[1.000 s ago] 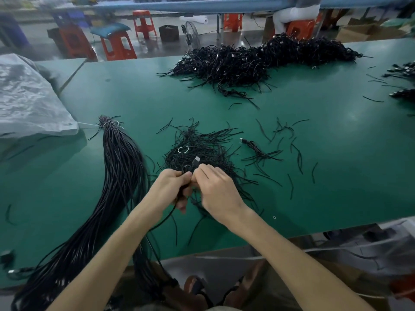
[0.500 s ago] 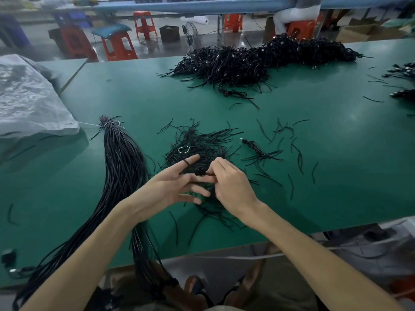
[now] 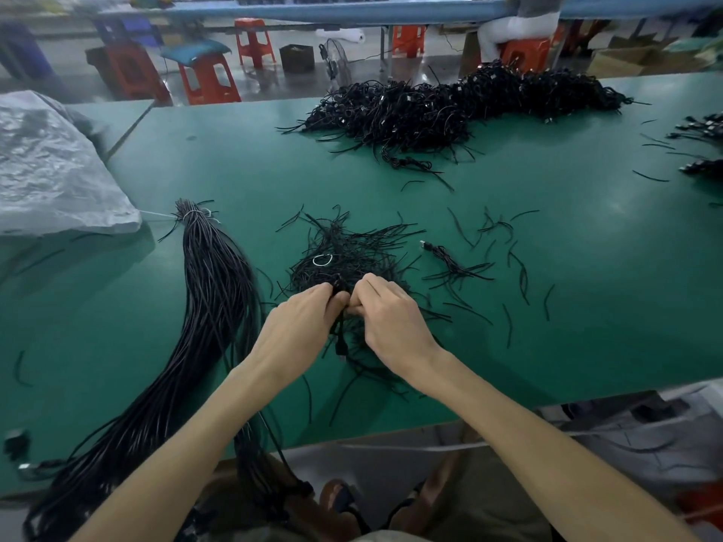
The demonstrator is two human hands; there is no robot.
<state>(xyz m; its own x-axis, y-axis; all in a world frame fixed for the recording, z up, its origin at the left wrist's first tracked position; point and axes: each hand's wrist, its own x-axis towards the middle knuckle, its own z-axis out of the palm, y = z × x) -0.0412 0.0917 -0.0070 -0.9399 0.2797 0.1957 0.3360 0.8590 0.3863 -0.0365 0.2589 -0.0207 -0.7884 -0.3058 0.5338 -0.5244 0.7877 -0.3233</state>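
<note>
My left hand [image 3: 301, 322] and my right hand [image 3: 391, 318] meet over a heap of short black ties [image 3: 352, 256] on the green table [image 3: 234, 170]. Both hands have curled fingers and pinch a small coiled black cable [image 3: 341, 338] between them; its plug end hangs down below the fingers. A white ring [image 3: 322, 260] lies on the heap just beyond my hands. A long tied bundle of black cables [image 3: 211, 307] runs from the table's middle left down over the front edge beside my left forearm.
A big pile of coiled black cables [image 3: 450, 107] lies at the far side. Loose ties [image 3: 508, 260] and one bundled cable [image 3: 450, 264] are scattered to the right. A grey plastic sack [image 3: 51, 170] sits at the left. Orange stools [image 3: 207, 80] stand behind the table.
My left hand opened with fingers spread half a second ago; now its fingers are curled again and both hands pinch the coiled cable together over the heap.
</note>
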